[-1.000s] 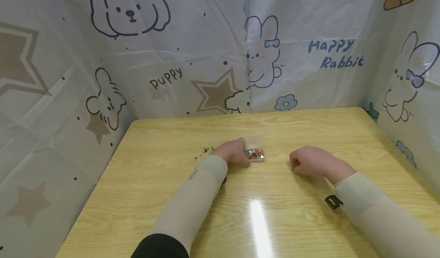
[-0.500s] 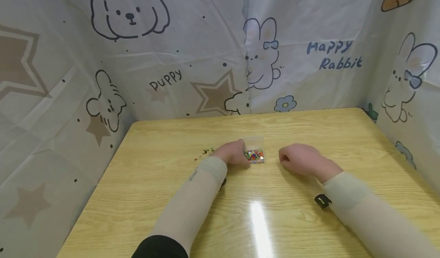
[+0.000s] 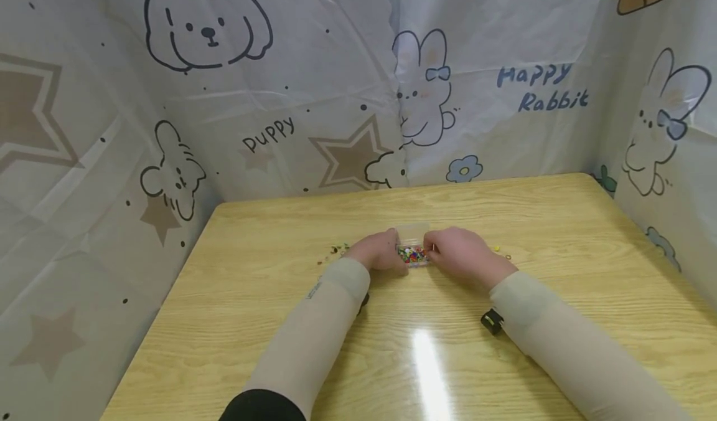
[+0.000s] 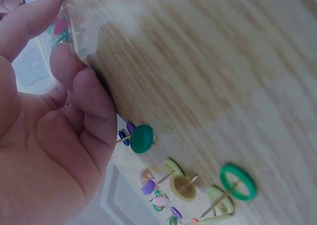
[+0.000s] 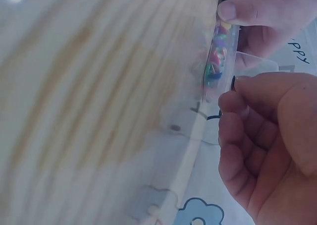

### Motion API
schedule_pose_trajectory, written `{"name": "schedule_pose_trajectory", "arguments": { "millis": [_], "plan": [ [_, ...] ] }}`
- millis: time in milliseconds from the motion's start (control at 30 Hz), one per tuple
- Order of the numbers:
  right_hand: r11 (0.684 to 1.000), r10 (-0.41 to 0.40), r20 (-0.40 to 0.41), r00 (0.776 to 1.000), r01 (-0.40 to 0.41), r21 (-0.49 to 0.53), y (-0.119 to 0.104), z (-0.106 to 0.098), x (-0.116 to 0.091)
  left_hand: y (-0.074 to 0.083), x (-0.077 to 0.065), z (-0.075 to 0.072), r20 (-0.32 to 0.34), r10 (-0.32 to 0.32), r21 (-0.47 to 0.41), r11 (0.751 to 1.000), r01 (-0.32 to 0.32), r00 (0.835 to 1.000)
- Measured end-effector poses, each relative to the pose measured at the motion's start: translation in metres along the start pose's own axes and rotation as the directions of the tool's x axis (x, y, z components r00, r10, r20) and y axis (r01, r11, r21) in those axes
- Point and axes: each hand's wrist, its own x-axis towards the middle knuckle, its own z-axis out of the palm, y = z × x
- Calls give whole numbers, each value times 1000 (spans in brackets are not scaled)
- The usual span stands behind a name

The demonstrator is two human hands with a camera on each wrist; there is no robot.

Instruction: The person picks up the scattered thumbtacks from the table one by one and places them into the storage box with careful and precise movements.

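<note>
A small clear plastic box [image 3: 415,265] sits on the table with its transparent lid [image 3: 412,232] raised at the back. It is filled with colourful thumbtacks [image 3: 411,255]. My left hand [image 3: 379,251] grips the box's left end between thumb and fingers. At the right end is my right hand [image 3: 460,253], fingertips close at the rim. In the right wrist view, its thumb and forefinger pinch a small dark thumbtack [image 5: 233,83], seen edge-on. Loose thumbtacks lie just left of my left hand, among them a green thumbtack [image 4: 141,139] and a ring-like green one.
More thumbtacks [image 3: 336,248] are scattered on the wooden table [image 3: 269,321] left of the box. Right of my right hand lie a yellow thumbtack [image 3: 496,248] and a brownish one [image 3: 508,257]. A printed cloth [image 3: 336,97] hangs along the back and sides.
My right hand has moved left across the table to the box's right end, uncovering small thumbtacks behind it. My left hand has stayed on the box.
</note>
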Motion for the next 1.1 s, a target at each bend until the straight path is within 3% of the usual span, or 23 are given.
{"name": "schedule_pose_trajectory", "arguments": {
  "millis": [433, 633, 833, 1100],
  "plan": [
    [1000, 7, -1, 1000, -7, -31, 3, -1, 3, 0, -1, 1, 1, 3, -14, 1000, -3, 1000],
    [999, 38, -12, 999, -38, -16, 23, -22, -10, 1, -4, 0, 5, -5, -40, 999, 5, 1000],
    [992, 122, 36, 992, -123, 20, 45, -42, -29, 2, -4, -1, 11, 10, -57, 998, -10, 1000],
    [989, 151, 112, 982, -151, -9, 68, -39, -45, 2, -5, -2, 2, 0, -40, 999, 0, 1000]
  ]
}}
